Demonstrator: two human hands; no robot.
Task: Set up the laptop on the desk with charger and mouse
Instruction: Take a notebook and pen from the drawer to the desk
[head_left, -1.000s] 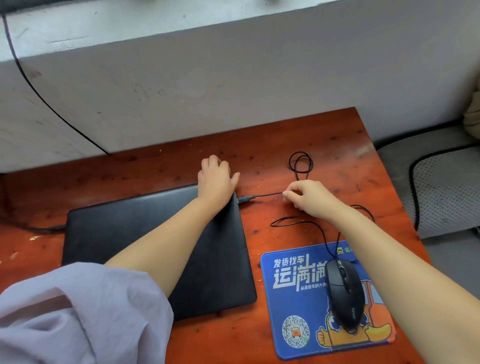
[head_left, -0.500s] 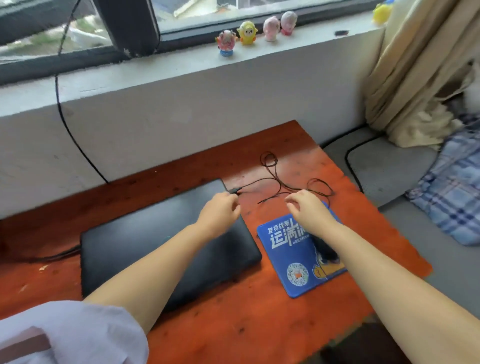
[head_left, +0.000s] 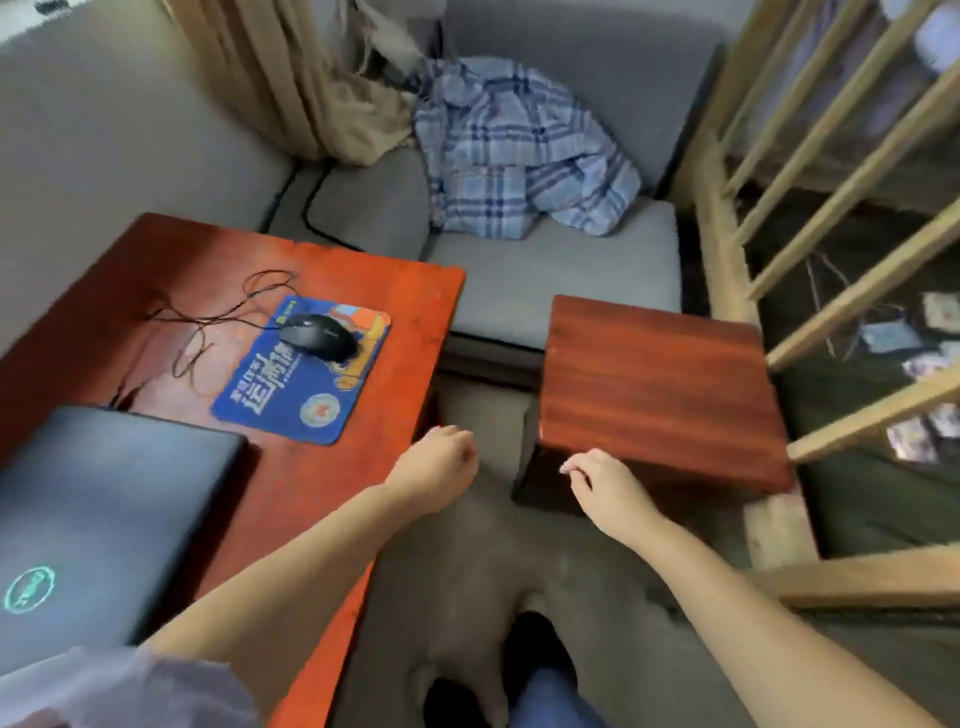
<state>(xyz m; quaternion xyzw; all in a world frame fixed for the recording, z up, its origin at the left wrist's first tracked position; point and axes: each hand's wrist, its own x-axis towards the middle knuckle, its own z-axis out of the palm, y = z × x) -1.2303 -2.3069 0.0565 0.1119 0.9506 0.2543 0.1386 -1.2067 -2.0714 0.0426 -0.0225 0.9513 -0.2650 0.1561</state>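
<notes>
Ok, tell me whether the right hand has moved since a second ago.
Yes. The right hand has left the thin black mouse cable on the red wooden desk, now off its right edge, beside the wooden stool.

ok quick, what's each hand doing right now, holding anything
Left hand: loosely curled, holding nothing, over the desk edge.
Right hand: loosely curled, holding nothing, by the wooden stool.
</notes>
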